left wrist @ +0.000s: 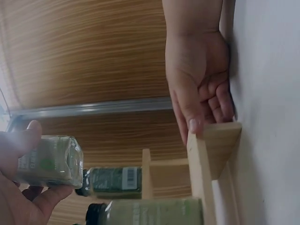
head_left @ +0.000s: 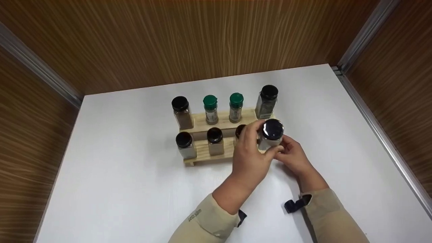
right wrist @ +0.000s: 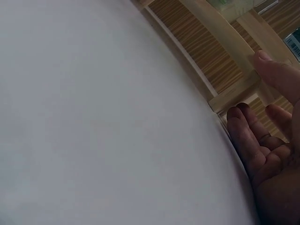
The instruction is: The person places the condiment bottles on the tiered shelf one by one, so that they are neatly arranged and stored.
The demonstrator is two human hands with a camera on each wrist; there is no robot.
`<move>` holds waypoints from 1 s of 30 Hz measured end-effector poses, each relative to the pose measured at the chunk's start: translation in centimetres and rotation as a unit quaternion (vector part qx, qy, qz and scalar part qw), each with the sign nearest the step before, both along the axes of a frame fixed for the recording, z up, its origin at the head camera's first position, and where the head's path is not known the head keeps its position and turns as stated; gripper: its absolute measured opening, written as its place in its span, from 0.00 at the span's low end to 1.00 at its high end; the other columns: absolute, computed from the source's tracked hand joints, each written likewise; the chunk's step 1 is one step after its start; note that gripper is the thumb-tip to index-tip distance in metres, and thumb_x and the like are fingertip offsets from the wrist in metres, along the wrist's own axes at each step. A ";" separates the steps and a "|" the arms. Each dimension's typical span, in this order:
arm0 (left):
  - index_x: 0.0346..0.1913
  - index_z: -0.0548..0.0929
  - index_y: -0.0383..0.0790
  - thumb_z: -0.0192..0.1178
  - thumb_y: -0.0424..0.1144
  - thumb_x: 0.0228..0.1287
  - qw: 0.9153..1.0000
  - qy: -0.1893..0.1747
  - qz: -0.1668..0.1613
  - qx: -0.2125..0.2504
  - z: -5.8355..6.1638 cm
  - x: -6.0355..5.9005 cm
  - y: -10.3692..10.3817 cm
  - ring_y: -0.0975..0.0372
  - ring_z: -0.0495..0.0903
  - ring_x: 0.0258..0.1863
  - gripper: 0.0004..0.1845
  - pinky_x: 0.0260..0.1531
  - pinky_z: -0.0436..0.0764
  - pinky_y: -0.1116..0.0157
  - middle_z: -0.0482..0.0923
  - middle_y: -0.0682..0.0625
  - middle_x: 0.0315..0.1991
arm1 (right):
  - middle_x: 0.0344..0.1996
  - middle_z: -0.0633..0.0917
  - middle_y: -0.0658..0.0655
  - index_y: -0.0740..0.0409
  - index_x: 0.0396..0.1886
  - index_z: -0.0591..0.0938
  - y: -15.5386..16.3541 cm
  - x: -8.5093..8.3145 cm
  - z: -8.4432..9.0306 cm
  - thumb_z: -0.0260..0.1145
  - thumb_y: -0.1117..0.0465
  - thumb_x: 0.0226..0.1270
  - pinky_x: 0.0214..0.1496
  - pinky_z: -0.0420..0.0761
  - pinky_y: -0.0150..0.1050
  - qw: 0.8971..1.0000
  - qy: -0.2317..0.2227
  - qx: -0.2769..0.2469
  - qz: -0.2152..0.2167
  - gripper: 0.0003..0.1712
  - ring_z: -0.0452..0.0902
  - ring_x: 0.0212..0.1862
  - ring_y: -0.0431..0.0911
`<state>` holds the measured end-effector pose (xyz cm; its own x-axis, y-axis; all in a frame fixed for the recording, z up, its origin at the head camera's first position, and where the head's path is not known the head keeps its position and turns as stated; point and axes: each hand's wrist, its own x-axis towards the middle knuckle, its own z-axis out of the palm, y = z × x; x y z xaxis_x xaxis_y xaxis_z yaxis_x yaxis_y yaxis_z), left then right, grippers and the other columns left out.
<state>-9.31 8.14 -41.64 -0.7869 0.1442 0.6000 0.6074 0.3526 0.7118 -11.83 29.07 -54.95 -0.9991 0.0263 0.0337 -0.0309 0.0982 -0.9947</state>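
Observation:
My left hand [head_left: 261, 143] grips a clear jar with a black lid [head_left: 271, 135] just above the right end of the lower step of a two-step wooden rack [head_left: 202, 153]. The left wrist view shows the same jar [left wrist: 49, 161] pinched between thumb and fingers of the left hand [left wrist: 23, 197]. At the rack's right end, on the table, lies my right hand [head_left: 293, 154]. Its thumb touches the rack's end board [left wrist: 206, 154] and its fingers [right wrist: 246, 126] curl loosely beside the rack's foot [right wrist: 234, 96].
The top step holds a brown jar [head_left: 181, 113], two green-lidded jars [head_left: 210, 109] [head_left: 236, 107] and a dark jar [head_left: 266, 101]. Two black-lidded jars [head_left: 185, 145] [head_left: 215, 141] stand on the lower step, with a third [head_left: 240, 130] half hidden by my hand. Wood-grain walls [head_left: 202, 40] enclose the white table [head_left: 118, 189].

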 end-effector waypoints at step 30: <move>0.61 0.69 0.35 0.83 0.37 0.54 0.993 -0.067 0.072 -0.059 -6.3 -1.0 5.3 0.49 0.84 0.52 0.38 0.46 0.85 0.58 0.77 0.42 0.53 | 0.55 0.85 0.68 0.76 0.66 0.78 0.0 0.1 0.4 0.68 0.83 0.52 0.52 0.78 0.29 0.998 -0.027 0.048 -0.030 0.36 0.79 0.50 0.40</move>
